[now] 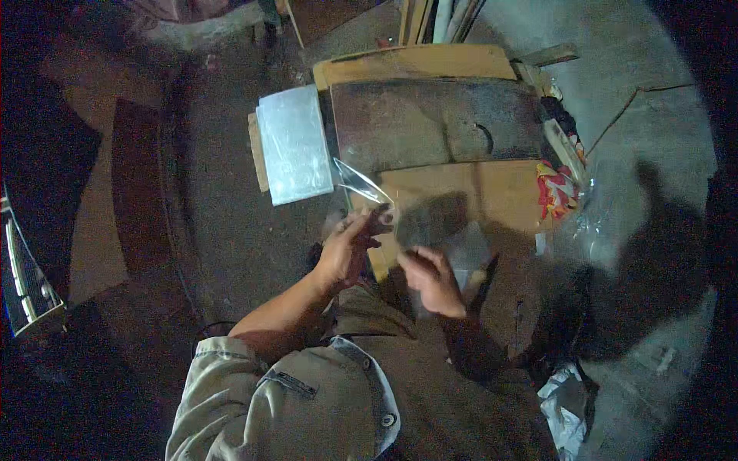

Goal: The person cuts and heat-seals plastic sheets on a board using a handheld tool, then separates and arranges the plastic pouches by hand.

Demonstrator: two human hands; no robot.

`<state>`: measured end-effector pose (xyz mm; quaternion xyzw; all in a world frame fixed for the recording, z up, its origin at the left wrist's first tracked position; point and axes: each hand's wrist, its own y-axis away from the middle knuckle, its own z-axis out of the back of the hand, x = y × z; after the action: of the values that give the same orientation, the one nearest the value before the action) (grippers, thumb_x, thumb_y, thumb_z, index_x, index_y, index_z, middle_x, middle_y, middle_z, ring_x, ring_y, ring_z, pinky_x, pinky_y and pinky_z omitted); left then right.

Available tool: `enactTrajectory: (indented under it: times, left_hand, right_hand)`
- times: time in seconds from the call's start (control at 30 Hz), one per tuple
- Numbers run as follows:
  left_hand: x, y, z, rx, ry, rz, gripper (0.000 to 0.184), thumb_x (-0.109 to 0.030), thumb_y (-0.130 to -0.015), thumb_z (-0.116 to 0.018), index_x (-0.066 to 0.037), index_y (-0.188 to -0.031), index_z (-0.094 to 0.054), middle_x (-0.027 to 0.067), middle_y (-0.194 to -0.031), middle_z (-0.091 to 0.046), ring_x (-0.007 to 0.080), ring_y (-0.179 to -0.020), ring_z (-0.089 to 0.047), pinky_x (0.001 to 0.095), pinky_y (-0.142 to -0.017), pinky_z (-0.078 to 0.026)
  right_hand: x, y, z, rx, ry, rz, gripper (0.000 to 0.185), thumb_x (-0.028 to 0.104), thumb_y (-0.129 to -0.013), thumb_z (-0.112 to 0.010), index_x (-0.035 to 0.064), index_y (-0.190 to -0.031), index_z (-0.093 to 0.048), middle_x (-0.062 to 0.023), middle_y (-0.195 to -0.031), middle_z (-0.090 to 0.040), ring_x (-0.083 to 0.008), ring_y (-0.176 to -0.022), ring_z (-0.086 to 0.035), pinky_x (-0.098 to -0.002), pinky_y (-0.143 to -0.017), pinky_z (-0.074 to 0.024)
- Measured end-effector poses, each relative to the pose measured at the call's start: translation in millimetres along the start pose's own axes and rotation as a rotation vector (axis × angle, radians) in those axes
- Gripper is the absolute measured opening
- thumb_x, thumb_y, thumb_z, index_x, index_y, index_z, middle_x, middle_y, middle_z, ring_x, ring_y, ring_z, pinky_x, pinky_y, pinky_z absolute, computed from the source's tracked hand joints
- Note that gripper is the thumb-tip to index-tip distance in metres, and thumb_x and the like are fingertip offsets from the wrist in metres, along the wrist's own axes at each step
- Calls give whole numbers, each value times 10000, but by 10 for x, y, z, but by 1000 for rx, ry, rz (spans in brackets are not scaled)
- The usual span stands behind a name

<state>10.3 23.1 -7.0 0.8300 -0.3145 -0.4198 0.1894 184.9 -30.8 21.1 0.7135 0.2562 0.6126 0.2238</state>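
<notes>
Head view shows us both bare hands near the middle of the frame, above the near part of a low worktop (500, 184) with an orange-yellow surface. Our left hand (350, 250) is raised a little left of centre, and its grip is together on the lower end of a clear plastic piece (360, 178). This piece goes up and to the left from the fingertips, and its edges shine in the light. Our right hand (434, 283) is just beside, to the right and slightly lower; its fingers are curled, but it is blurred, so we cannot tell whether its grip is clamped on something. Close behind the right hand we see a pale translucent sheet (467, 242). Across the upper part of the worktop lies a dark, stained panel (407, 123). At its left, upper left of centre, we find a whitish, glossy stack (292, 150), with a strip of cardboard (259, 157) showing under its left edge. Toward the right of the frame there is a red and yellow packet (555, 192), with crumpled clear plastic (590, 227) next to it. At the top, several poles (442, 23) stand close together.
</notes>
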Motion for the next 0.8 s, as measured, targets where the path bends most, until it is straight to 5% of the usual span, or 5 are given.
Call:
enactTrajectory:
  times: [0.33, 0.47, 0.53, 0.63, 0.8]
  left_hand:
    - [86, 747, -100, 199, -134, 170, 349, -302, -977, -424, -25, -1127, -572, 67, -1095, -603, 154, -1023, -540, 317, -902, -427]
    - [71, 963, -183, 277, -405, 172, 304, -284, -976, -439, -37, -1076, -584, 27, -1012, -604, 123, -967, -536, 287, -877, -418]
    - [273, 878, -63, 362, -408, 73, 322, -298, -978, -433, -17, -1048, -576, -2, -961, -579, 109, -941, -516, 277, -855, -406]
    - [147, 936, -140, 524, -599, -95, 323, -284, -950, -501, 3, -1087, -556, 41, -997, -561, 145, -969, -500, 305, -860, -397]
    - [-11, 1070, -322, 727, -780, -57, 522, -339, -877, -613, -18, -1267, -482, 130, -1206, -544, 220, -1134, -482, 355, -976, -368]
  right_hand:
    - [-283, 258, -92, -156, -579, 41, 176, 186, -903, -550, 80, -1042, -567, -49, -976, -602, -168, -934, -577, -316, -811, -447]
    - [-561, 130, 194, -256, 127, 563, 238, 72, -800, -628, 45, -1035, -598, -102, -973, -625, -223, -886, -600, -329, -804, -451]
    - [-232, 322, 106, -75, -517, 200, 422, -56, -743, -602, 85, -1140, -588, -157, -1038, -611, -302, -937, -598, -357, -853, -450]
    - [-358, 371, 300, -252, 585, 771, 346, -40, -777, -588, 58, -1109, -573, -139, -1007, -611, -274, -903, -603, -373, -792, -479]
    - [633, 1044, 360, -191, -24, 542, 100, 113, -864, -565, 40, -931, -552, -65, -780, -584, -152, -622, -573, -261, -517, -434]
